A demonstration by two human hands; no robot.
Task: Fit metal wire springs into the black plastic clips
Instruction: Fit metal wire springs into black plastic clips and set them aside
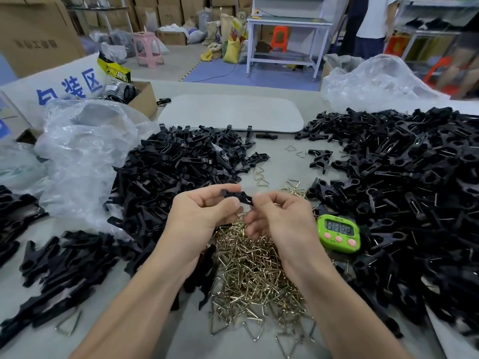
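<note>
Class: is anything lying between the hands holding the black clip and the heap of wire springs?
Nothing visible does. The left hand and right hand pinch the black clip just over the heap of wire springs, with no object between.

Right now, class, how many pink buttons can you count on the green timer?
3. They sit in a row along the lower edge of the green timer: left button, middle button, right button. None seems hidden.

- Left hand (204, 213) and right hand (280, 218) pinch one black clip (237, 197) between them, above the wire springs (254, 275).
- Green timer (339, 233) at three o'clock of the hands.
- Clip heaps at ten and two o'clock.
</note>
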